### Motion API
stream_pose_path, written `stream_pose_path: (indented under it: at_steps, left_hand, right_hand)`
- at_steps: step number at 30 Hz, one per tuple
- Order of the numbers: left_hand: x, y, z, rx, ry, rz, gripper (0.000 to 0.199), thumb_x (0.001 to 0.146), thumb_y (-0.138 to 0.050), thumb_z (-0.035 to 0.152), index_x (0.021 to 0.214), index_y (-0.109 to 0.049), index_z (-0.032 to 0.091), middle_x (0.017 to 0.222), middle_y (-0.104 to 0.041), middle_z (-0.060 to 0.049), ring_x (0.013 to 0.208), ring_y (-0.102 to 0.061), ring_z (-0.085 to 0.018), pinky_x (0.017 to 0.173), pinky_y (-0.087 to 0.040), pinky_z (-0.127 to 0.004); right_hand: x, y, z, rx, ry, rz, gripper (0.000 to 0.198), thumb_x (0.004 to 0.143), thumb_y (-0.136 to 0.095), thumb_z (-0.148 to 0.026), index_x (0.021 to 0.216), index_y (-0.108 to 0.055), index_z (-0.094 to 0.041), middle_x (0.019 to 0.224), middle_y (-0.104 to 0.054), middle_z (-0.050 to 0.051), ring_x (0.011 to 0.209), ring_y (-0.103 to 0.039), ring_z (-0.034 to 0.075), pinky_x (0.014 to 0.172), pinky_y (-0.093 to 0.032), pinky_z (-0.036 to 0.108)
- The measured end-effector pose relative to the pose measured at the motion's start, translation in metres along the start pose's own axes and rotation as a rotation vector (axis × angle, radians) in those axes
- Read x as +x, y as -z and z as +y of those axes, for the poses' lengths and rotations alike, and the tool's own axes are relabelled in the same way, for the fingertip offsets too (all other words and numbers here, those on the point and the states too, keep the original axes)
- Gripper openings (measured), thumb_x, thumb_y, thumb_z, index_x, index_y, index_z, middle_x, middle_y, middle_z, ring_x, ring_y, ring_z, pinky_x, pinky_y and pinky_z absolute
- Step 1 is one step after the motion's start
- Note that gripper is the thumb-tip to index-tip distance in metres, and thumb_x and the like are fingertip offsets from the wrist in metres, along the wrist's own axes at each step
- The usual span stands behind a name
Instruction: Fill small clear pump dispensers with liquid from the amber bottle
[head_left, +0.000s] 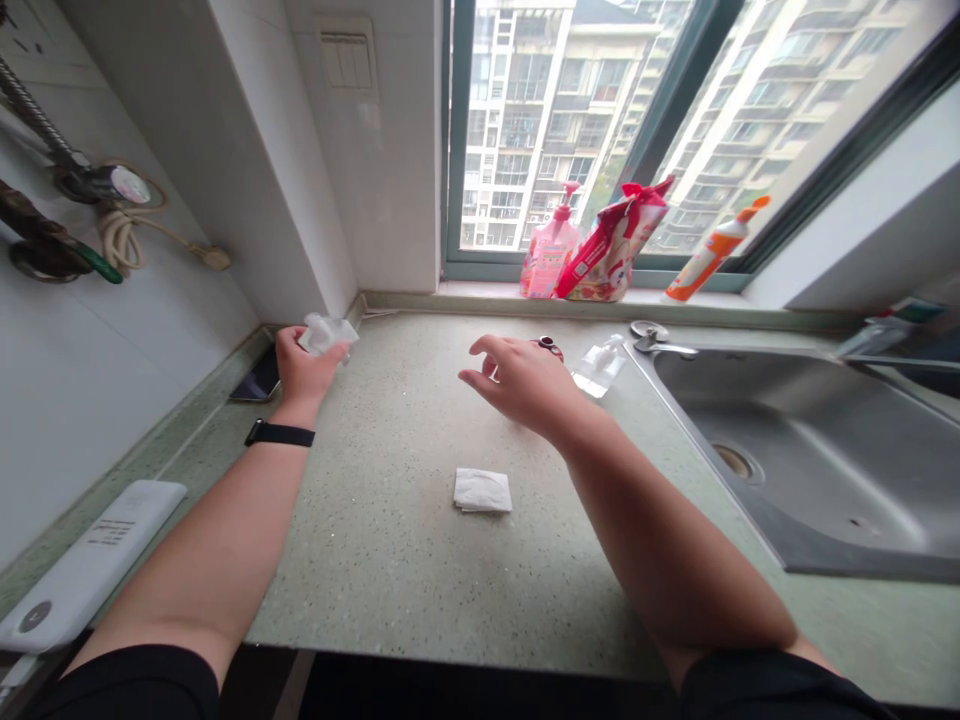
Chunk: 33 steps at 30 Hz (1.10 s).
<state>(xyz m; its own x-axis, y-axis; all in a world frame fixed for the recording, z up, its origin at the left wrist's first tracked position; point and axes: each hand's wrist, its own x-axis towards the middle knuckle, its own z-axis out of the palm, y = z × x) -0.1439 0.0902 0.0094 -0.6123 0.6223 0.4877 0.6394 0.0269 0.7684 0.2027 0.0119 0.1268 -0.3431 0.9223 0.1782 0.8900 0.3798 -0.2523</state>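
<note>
Now the left hand [309, 368] pinches a crumpled, whitish wad [324, 334] near the back left corner of the counter [375, 560], while the right hand [487, 368] hovers farther right, fingers curled, modestly parted from the thumb. Neatly folded, a white tissue [482, 490] lies nearer the front edge, speckled surface stretching between both hands.

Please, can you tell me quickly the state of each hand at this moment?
Left hand: closed, holding a crumpled, whitish, thin piece, material unclear.
Right hand: open, loosely curled, with nothing visible in its grip.
</note>
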Motion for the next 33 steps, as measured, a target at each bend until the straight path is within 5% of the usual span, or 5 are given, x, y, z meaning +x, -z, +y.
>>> stream_pose_path:
  at_steps: [15,33]
  left_hand:
    - [-0.0053,0.0031,-0.0037,0.106,0.096,-0.148,0.065,0.074,-0.094,0.026,0.097,-0.033,0.027,0.115,-0.051,-0.004,0.130,-0.056,-0.033,0.118,-0.044,-0.049]
    - [-0.0024,-0.0046,-0.0121,0.144,0.069,-0.124,0.068,0.065,-0.097,0.034,0.102,-0.041,0.026,0.128,-0.060,-0.014,0.140,-0.059,-0.040,0.123,-0.046,-0.054]
  right_hand:
    - [-0.0001,-0.0017,0.0029,-0.044,0.076,-0.144,0.037,0.107,-0.065,-0.045,0.133,-0.070,-0.020,0.125,-0.082,0.010,0.116,-0.074,0.027,0.088,-0.052,0.036]
    - [-0.0038,-0.0031,-0.0038,-0.079,0.115,-0.312,0.045,0.106,-0.066,-0.045,0.143,-0.069,-0.020,0.138,-0.078,0.013,0.125,-0.073,0.031,0.093,-0.056,0.038]
